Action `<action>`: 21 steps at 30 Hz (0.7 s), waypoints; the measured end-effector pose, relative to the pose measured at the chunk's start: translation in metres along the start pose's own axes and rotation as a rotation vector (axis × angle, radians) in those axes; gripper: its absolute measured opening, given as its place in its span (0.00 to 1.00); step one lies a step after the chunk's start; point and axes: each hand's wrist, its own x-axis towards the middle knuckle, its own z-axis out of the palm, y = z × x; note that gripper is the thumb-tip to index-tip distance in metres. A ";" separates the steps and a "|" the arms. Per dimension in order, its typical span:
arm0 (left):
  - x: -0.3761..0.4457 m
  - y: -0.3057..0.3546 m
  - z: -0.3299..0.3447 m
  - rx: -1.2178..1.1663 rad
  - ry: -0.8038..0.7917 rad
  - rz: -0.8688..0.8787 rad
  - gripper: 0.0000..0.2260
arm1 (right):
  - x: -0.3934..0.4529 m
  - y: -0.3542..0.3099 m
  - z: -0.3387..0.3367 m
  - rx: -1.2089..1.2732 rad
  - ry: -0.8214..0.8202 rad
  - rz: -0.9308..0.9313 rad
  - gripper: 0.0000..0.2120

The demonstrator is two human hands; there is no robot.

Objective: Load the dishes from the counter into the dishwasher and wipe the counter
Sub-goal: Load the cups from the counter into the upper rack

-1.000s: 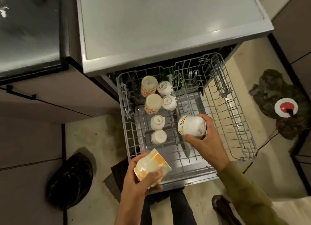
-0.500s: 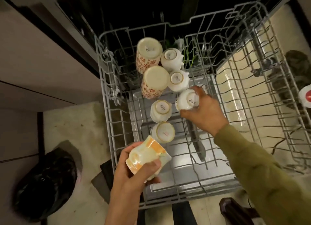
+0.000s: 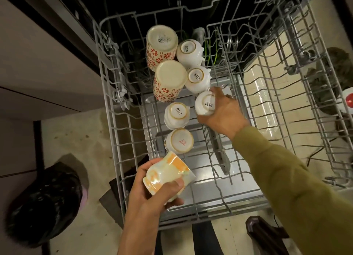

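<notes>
Seating a white cup (image 3: 204, 104) mouth-down in the pulled-out dishwasher rack (image 3: 107, 94), the right hand (image 3: 221, 115) wraps its grip around the cup's side, fingers curled on the far wall and thumb side toward the viewer. The cup stands at the near end of a column of two other white cups (image 3: 196, 79), just beside a fourth (image 3: 176, 114); whether it touches its neighbour cannot be told. Its base faces up toward the camera, so its long axis runs close to vertical, tilted slightly left, the mouth pointing down into the tines.

To do this step well, the rim should settle between tines before the fingers let go, and the handle should be turned away from the adjacent cups so nothing knocks.

The left hand (image 3: 152, 193) has its grip clamped on an orange-and-cream cup (image 3: 169, 175), held in the air over the rack's near edge, apart from the wires. This cup lies on its side, long axis slanting from lower left to upper right; which end is the mouth is unclear. It would need turning over before placement, probably just this side of the gold-rimmed cup (image 3: 180, 141).
</notes>
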 end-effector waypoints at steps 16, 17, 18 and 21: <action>0.003 -0.018 0.010 0.028 0.043 -0.049 0.23 | -0.071 0.006 -0.025 0.183 0.100 -0.062 0.39; 0.003 -0.018 0.012 0.040 0.050 -0.054 0.26 | -0.088 0.007 -0.027 0.245 0.075 -0.064 0.35; 0.004 -0.018 0.015 0.052 0.057 -0.056 0.27 | -0.106 0.008 -0.027 0.298 0.029 -0.072 0.31; 0.003 -0.017 0.025 0.095 0.047 -0.071 0.23 | -0.161 0.010 -0.020 0.392 -0.131 -0.122 0.28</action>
